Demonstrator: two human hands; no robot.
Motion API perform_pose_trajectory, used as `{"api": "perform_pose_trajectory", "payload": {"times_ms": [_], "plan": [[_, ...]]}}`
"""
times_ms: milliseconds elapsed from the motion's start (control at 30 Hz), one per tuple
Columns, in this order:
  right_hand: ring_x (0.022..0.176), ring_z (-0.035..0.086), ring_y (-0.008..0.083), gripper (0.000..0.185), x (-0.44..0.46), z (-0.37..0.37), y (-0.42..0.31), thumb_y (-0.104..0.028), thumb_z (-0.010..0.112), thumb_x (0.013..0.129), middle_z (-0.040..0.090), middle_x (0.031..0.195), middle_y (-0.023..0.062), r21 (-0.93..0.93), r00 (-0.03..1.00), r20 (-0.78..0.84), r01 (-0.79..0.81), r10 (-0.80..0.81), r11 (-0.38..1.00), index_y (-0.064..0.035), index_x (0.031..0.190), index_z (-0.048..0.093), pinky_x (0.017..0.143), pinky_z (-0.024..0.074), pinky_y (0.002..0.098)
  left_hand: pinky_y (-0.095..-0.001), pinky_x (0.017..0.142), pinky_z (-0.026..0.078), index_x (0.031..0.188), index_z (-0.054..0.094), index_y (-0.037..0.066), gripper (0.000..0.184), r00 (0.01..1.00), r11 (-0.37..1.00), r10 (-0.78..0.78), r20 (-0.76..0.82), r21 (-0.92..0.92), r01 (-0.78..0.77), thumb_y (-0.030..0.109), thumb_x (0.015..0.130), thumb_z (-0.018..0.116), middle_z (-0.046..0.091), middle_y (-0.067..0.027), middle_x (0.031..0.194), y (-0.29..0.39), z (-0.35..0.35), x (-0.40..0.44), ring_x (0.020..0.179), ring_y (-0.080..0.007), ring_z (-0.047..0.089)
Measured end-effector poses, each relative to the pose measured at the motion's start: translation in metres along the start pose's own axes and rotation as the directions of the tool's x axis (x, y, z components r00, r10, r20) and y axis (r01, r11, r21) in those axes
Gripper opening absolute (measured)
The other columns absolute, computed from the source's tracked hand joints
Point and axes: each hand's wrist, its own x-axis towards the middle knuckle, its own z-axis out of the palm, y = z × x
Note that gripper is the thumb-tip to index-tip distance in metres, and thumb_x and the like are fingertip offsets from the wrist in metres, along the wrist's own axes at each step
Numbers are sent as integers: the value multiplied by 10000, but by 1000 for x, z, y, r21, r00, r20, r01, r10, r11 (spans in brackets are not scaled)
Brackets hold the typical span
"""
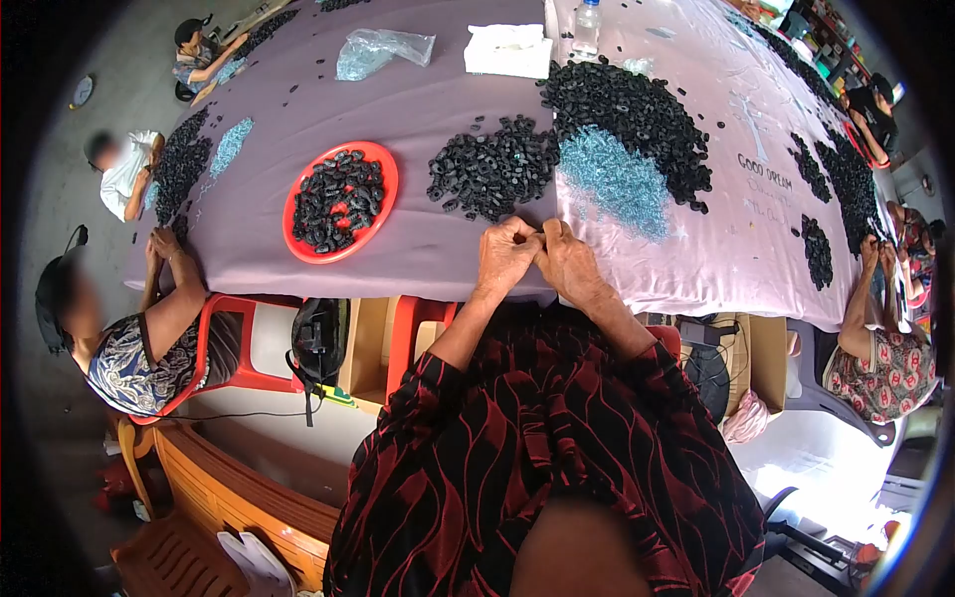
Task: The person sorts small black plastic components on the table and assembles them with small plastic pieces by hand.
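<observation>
At the near edge of the cloth-covered table, my left hand (505, 257) and my right hand (569, 264) meet with fingertips pinched together. Whatever they hold is too small and too covered by the fingers to make out. Just beyond them lies a pile of small black parts (492, 164). Up and to the right is a heap of small clear-blue pieces (615, 184), bordered by a larger pile of black parts (637, 114). On my left a red plate (391, 199) carries more black parts (338, 199).
Farther back are a white tissue box (507, 52), a clear plastic bag (383, 52) and a water bottle (586, 28). People sit along both sides, handling similar piles. A red chair (249, 343) and a black bag (318, 343) stand left below the table.
</observation>
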Motion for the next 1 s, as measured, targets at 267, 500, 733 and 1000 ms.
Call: {"api": "perform_pose_trajectory", "payload": {"times_ms": [267, 500, 733, 1000], "plan": [[717, 594, 395, 307, 0, -2, -2, -197, 601, 800, 532, 881, 210, -39, 1000, 7, 14, -14, 999, -4, 937, 406, 560, 515, 429, -271, 495, 431, 682, 614, -8, 80, 1000, 1000, 24, 8, -20, -24, 65, 681, 648, 607, -69, 599, -10, 0, 4, 530, -98, 539], [720, 596, 387, 317, 3, -10, -3, -213, 594, 807, 515, 880, 216, -66, 997, 47, 66, -63, 996, 8, 943, 412, 550, 523, 415, -290, 499, 433, 676, 616, 1, 74, 998, 998, 33, 56, 51, -36, 68, 664, 643, 598, -81, 613, -7, -3, 8, 533, -142, 560], [717, 593, 385, 330, 5, -12, -5, -212, 606, 795, 509, 867, 224, -58, 995, 51, 87, -84, 995, 15, 942, 415, 569, 523, 420, -293, 506, 437, 674, 616, -8, 83, 997, 998, 0, 79, 66, -5, 71, 666, 640, 602, -95, 604, 0, -5, 9, 537, -145, 562], [702, 600, 376, 299, 7, -15, -7, -192, 608, 781, 514, 840, 221, -58, 994, 40, 106, -104, 993, 16, 909, 435, 574, 522, 422, -294, 513, 444, 686, 623, -6, 81, 994, 995, -33, 104, 96, 23, 74, 673, 622, 611, -104, 600, -2, -5, 13, 540, -138, 571]]}}
